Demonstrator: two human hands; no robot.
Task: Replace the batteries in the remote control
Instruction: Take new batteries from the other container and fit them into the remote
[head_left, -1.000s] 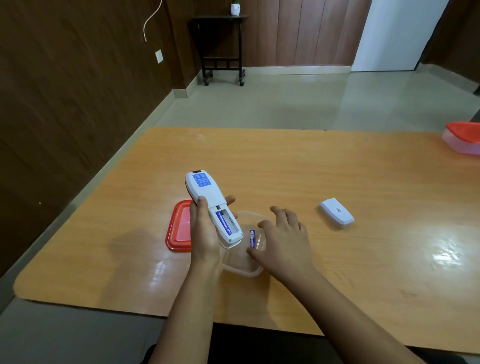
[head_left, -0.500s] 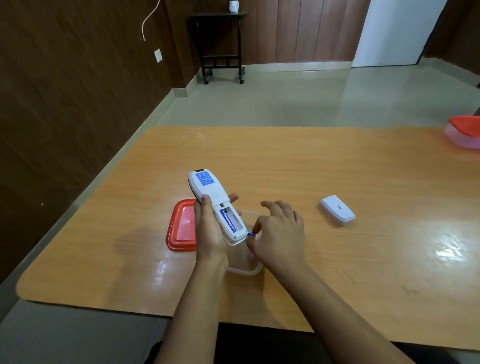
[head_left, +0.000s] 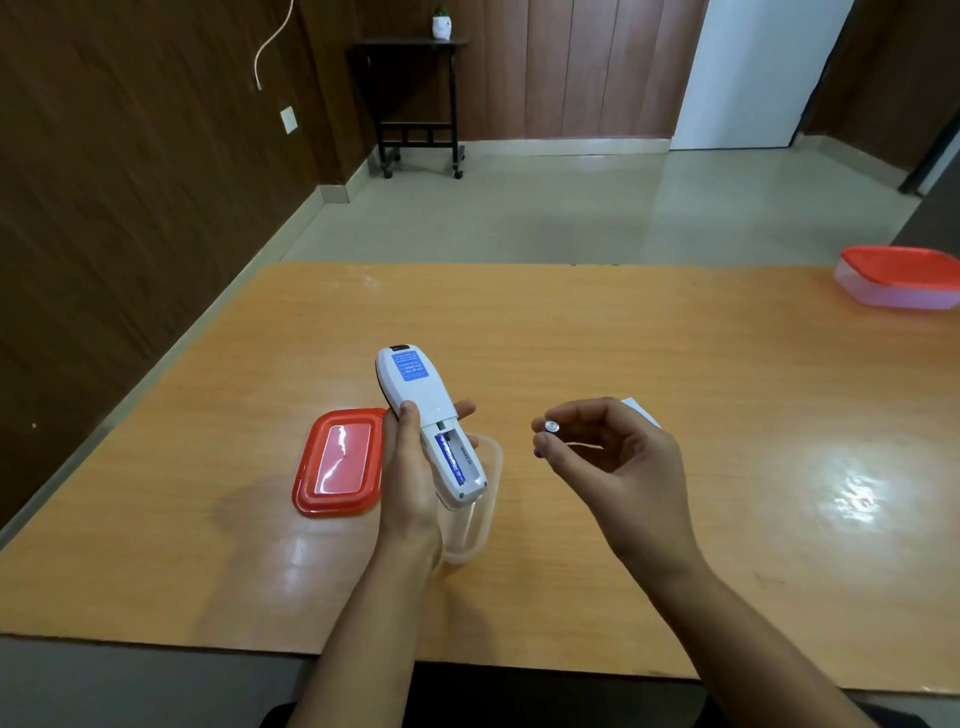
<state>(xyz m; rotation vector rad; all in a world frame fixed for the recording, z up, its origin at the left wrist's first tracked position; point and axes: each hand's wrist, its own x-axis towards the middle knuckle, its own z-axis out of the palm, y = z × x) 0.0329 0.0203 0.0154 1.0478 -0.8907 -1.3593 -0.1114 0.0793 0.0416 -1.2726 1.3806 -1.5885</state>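
Orange wooden tabletop (head_left: 675, 364), bare wood stretching ahead; red-lidded clear plastic tub (head_left: 898, 283) at far right edge. Red plastic lid (head_left: 337, 462) just left of clear plastic container (head_left: 475, 525). Above that, white remote control (head_left: 415, 410) gripped back-up by left hand (head_left: 410, 493). Right hand (head_left: 618, 457) fingers pinching purple battery (head_left: 550, 427).
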